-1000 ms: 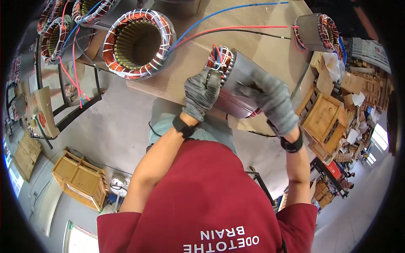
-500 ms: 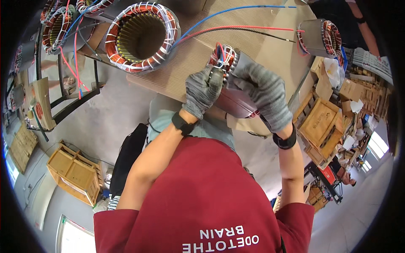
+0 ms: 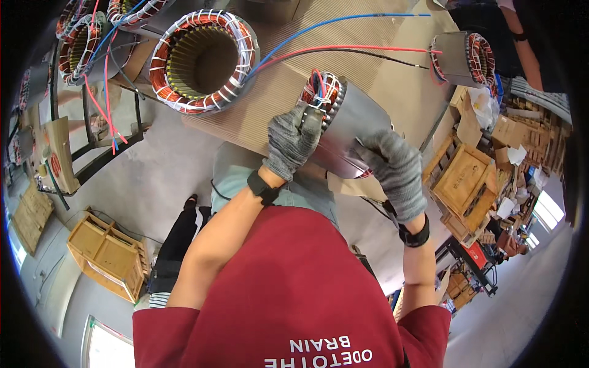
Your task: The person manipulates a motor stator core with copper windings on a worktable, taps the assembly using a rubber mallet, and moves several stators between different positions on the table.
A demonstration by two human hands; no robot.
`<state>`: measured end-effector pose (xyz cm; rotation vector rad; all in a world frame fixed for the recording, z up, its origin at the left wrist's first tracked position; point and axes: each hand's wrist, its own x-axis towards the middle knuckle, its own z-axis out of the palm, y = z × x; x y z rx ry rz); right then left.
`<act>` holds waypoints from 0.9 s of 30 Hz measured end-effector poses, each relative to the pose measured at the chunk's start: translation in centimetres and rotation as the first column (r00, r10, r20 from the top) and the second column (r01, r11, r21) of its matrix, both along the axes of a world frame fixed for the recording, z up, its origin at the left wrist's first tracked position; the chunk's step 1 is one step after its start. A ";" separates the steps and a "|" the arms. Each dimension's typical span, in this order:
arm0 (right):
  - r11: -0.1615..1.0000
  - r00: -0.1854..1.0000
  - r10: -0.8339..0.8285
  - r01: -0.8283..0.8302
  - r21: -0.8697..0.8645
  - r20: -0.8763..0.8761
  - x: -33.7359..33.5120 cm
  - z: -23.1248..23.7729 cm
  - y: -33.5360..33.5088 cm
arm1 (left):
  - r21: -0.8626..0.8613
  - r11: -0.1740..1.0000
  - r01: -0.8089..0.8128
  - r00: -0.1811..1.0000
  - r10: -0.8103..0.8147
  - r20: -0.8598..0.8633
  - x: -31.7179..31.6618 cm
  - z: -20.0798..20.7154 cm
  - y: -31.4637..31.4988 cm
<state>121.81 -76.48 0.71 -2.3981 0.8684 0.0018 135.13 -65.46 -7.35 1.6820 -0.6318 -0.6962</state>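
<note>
— Grey-gloved hands are working on what, from the head view?

— Both are gripping a steel stator [image 3: 353, 132] at the near edge of the cardboard-covered table [image 3: 343, 43]. The left hand [image 3: 293, 140] is clasping its wound copper end, fingers curled by the lead wires; the right hand [image 3: 394, 167] is clamping the lower shell.

— Which step, would you say?

— Likely turning or seating it. Next it is probably needing a steady two-handed hold, keeping clear of the larger stator [image 3: 205, 58] beside it.
</note>
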 end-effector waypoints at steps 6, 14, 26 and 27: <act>0.998 0.997 0.061 -0.063 0.033 0.057 2.2 1.3 0.0 | 0.000 1.000 0.028 0.999 -0.028 0.024 0.2 0.4 0.4; 0.991 0.970 0.017 -0.048 0.122 0.244 3.2 0.3 -0.6 | -0.020 1.000 0.017 1.000 -0.017 0.000 0.3 0.1 0.0; 0.972 0.971 -0.170 0.137 0.191 0.170 0.4 0.1 0.9 | 0.007 1.000 -0.015 0.996 0.015 -0.092 0.0 -1.0 -0.2; 0.985 0.982 -0.135 0.119 0.126 0.133 1.2 0.6 0.7 | 0.017 1.000 -0.017 0.997 0.018 -0.081 -0.1 -1.4 -0.2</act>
